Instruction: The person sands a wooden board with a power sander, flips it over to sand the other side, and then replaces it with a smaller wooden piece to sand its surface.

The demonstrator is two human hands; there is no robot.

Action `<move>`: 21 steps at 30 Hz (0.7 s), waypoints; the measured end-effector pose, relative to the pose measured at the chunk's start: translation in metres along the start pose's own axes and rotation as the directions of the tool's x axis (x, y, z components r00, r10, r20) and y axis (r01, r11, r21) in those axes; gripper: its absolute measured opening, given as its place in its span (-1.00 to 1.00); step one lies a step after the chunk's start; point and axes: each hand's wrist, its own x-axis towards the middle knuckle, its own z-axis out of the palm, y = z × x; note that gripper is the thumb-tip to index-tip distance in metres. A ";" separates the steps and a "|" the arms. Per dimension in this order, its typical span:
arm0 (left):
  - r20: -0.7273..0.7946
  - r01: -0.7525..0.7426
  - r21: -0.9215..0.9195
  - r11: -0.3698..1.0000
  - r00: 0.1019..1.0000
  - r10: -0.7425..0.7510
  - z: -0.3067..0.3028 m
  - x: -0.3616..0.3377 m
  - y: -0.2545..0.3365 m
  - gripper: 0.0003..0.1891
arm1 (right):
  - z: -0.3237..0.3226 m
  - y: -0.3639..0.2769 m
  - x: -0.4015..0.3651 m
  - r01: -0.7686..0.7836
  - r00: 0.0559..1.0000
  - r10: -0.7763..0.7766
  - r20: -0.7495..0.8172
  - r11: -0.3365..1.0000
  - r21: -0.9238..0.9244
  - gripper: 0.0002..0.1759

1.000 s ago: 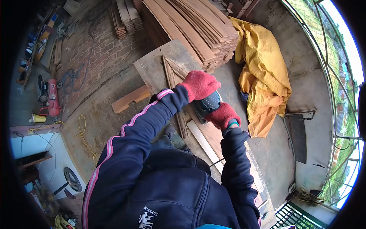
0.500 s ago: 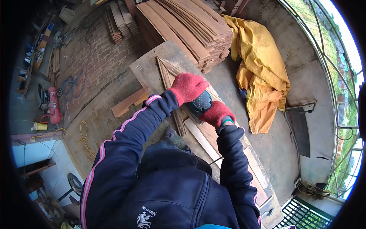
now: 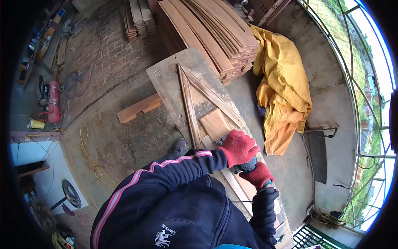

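Note:
My left hand [image 3: 239,147], in a red glove, is closed over the front of a dark power sander [image 3: 249,164]. My right hand [image 3: 258,175], also in a red glove, grips the rear of the sander, just nearer to my body. Most of the tool is hidden by the gloves. Under the sander lies a flat brown wooden board [image 3: 214,123], its far end showing beyond my left hand. Two moulded wooden strips [image 3: 189,106] meet in a point past the board, on the long workbench [image 3: 166,74]. A pale strip of wood [image 3: 235,186] runs alongside.
A tall stack of planks [image 3: 219,37] stands past the bench, with a yellow tarp [image 3: 286,83] to its right. A wood offcut [image 3: 139,108] lies on the floor at left. A yellow cord [image 3: 84,137] and a red compressor tank [image 3: 54,101] are farther left.
Both hands and the sander have moved down and to the right along the board, towards my body. The board's far end and the pointed strips are now uncovered. The view has shifted slightly.

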 end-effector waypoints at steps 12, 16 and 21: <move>-0.023 0.087 0.064 0.994 0.996 -0.086 -0.084 0.061 -0.103 -0.66 | -0.040 -0.115 0.081 0.247 0.962 -0.240 -0.128 0.968 0.045 -0.64; 0.005 0.141 0.065 0.988 0.990 -0.141 -0.110 0.071 -0.128 -0.65 | -0.052 -0.160 0.090 0.218 0.973 -0.215 -0.084 0.976 0.027 -0.66; 0.013 0.107 0.088 0.990 0.994 -0.108 -0.101 0.063 -0.117 -0.64 | -0.037 -0.142 0.083 0.231 0.969 -0.226 -0.103 0.972 0.041 -0.65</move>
